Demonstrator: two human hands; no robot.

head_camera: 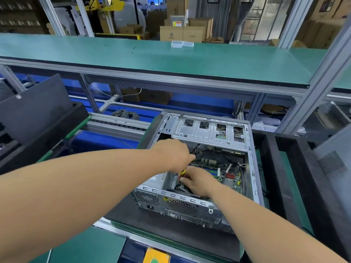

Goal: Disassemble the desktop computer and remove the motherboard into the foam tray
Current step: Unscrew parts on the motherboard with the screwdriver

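An open desktop computer case lies on its side on a dark mat, its rear panel toward me. The green motherboard shows inside at the right, with cables over it. My left hand reaches into the case and grips a yellow-handled screwdriver, of which only a bit of handle shows. Just below it, my right hand has its fingers curled down inside the case beside the power supply, at a bundle of black cables; what it holds is hidden.
A black foam tray stands right of the case. A dark panel leans in another black tray at the left. A green shelf runs overhead in front. A yellow button box sits at the near edge.
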